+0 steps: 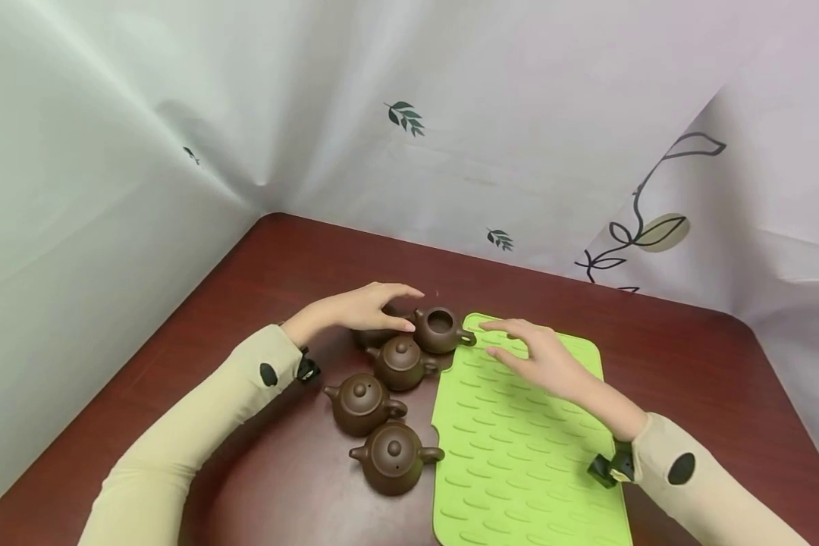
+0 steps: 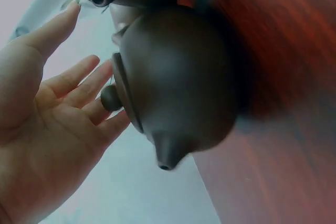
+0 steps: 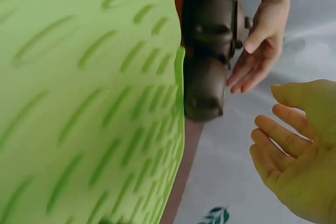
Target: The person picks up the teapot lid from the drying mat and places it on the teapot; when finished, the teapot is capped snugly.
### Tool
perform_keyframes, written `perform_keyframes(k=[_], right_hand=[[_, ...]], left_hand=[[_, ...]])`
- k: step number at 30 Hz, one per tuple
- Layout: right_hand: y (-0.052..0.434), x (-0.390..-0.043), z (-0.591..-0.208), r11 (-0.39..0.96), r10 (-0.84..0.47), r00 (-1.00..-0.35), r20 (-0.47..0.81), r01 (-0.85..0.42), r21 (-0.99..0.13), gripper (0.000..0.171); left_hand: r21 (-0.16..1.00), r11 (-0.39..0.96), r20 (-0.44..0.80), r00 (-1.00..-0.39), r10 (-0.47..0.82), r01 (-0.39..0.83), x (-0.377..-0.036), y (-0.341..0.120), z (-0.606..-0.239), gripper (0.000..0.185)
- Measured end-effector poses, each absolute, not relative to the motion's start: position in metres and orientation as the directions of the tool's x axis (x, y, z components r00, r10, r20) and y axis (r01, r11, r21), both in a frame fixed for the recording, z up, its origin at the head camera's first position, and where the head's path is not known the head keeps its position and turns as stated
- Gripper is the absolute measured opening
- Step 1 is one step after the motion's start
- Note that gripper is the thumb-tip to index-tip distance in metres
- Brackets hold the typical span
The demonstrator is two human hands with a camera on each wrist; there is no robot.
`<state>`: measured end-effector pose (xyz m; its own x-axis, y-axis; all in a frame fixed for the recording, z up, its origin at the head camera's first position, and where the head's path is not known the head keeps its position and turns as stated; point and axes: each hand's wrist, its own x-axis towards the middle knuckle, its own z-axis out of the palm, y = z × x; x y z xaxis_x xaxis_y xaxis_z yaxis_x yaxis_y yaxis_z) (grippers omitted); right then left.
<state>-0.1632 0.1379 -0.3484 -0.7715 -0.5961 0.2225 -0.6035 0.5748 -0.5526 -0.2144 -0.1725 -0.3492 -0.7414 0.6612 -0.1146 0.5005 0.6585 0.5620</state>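
Observation:
Several dark brown clay teapots stand on the table beside the green mat [image 1: 525, 455]. The farthest one, a lidless teapot [image 1: 438, 341], has its handle by the mat's far left corner. Three lidded teapots [image 1: 400, 370] run from behind it towards the near side, and another teapot [image 1: 367, 338] is mostly hidden under my left hand. Palm down, my left hand [image 1: 363, 309] hovers by these pots with fingers spread, holding nothing. In the left wrist view a lidded teapot [image 2: 181, 77] is close to its fingers. Over the mat, my right hand [image 1: 544, 362] has relaxed fingers towards the lidless teapot's handle.
The reddish-brown table [image 1: 273, 470] has rounded far corners and meets a pale curtain [image 1: 327, 136] with leaf prints along its back and left edges. The ribbed mat covers the area right of the teapots.

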Motion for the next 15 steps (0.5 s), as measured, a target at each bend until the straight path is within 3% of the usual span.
perform_keyframes(k=[7, 15], right_hand=[[0.177, -0.157, -0.355, 0.612, -0.569, -0.798, 0.199, -0.572, -0.546, 0.036], [0.221, -0.146, -0.372, 0.714, -0.472, -0.87, 0.142, -0.472, -0.518, 0.038]], left_hand=[[0.444, 0.665, -0.175, -0.669, 0.722, 0.601, -0.22, -0.155, -0.339, 0.067], [0.448, 0.676, -0.153, -0.695, 0.702, 0.585, -0.224, -0.142, -0.333, 0.054]])
